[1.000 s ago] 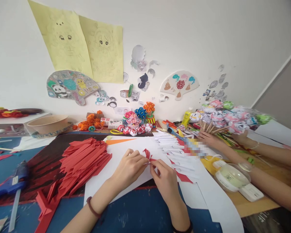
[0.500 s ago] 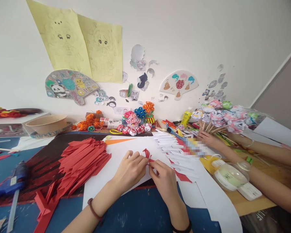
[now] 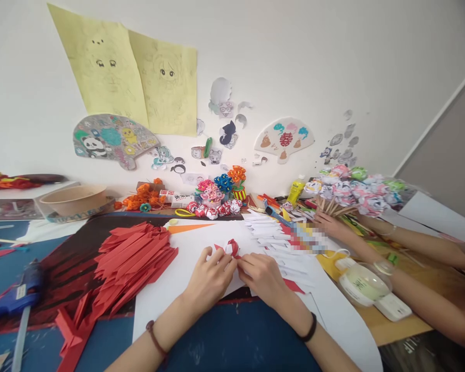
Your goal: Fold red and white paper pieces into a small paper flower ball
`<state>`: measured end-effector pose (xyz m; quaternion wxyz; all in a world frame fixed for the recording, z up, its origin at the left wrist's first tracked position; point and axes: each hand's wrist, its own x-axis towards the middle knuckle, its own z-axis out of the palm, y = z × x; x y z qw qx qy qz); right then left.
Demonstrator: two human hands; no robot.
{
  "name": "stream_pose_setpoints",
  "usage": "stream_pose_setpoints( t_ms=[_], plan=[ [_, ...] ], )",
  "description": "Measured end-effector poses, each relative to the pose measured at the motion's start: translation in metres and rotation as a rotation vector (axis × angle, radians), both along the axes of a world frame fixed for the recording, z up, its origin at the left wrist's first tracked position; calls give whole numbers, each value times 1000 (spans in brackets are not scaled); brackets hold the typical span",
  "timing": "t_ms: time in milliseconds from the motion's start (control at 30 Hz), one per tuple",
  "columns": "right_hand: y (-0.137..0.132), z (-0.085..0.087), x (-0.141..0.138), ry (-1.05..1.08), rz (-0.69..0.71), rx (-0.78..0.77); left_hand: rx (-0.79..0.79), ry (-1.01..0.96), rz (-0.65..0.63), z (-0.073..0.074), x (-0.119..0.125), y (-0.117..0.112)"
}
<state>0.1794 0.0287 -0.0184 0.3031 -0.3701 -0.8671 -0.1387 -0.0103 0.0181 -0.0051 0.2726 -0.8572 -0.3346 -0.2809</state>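
Note:
My left hand (image 3: 210, 277) and my right hand (image 3: 260, 275) meet over a large white sheet (image 3: 186, 274) and pinch a small folded red-and-white paper piece (image 3: 231, 248) between their fingertips. Both hands are closed on it. A pile of folded red paper strips (image 3: 134, 258) lies to the left of my left hand. A row of folded white paper strips (image 3: 281, 243) lies just right of my right hand.
Another person's hands (image 3: 333, 223) at the right hold a bunch of paper flowers on sticks (image 3: 352, 188). A blue glue gun (image 3: 13, 297) lies at the left, a bowl (image 3: 75, 199) behind it. Small paper flowers (image 3: 217, 194) line the wall. A lidded tub (image 3: 362, 284) sits right.
My hands have turned the paper piece and drawn closer together; my right wrist has swung to the right. The camera tilted slightly.

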Motion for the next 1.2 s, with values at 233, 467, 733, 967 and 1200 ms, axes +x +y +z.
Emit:
stream_pose_setpoints(
  t_ms=[233, 467, 733, 967, 1200],
  plan=[
    [16, -11, -2, 73, 84, 79, 11, 90, -13, -3, -8, 8],
    [17, -16, 5, 22, 183, 66, -34, 127, -70, 0, -7, 10],
    [16, -14, 5, 16, 208, -4, -169, 82, -16, 10, -9, 11],
    [17, -11, 3, 182, 268, -205, -416, -17, -58, 16, -10, 11],
    [15, -7, -2, 364, 198, -413, -433, -73, -29, 14, -7, 8]
  ],
)
